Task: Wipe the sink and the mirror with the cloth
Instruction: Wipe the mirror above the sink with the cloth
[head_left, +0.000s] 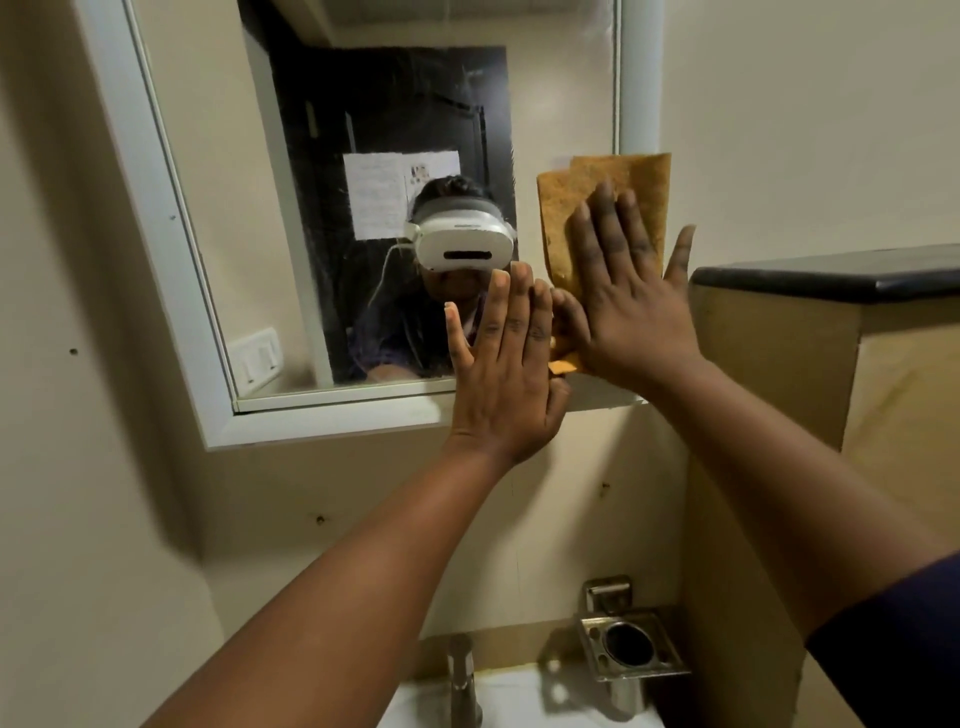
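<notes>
One white-framed rectangular wall mirror (171, 218) is seen, tilted in the view; one folded orange-brown cloth (608, 192) is held flat against its lower right corner, lapping over the right side of the frame and onto the beige wall beside it. Two bare hands are raised to the mirror, both forearms stretched upward from the bottom of the view; a dark blue sleeve (904, 649) is visible on the right arm only. The right hand (631, 306) is laid flat on the cloth, fingers straight and spread, thumb angled out to the right; nothing is pinched, the cloth being pressed by the palm and fingers. The left hand (504, 374) is set against the glass near the bottom edge of the mirror, just left of the cloth, fingers straight and close together; whether its thumb touches the cloth's lower corner cannot be told. Below, one white basin sink (514, 696) is partly shown at the bottom edge, with one steel tap (462, 680) on it and one square steel holder (631, 647) fixed to the wall at its right. One dark-topped ledge (831, 270) is seen at the right.
</notes>
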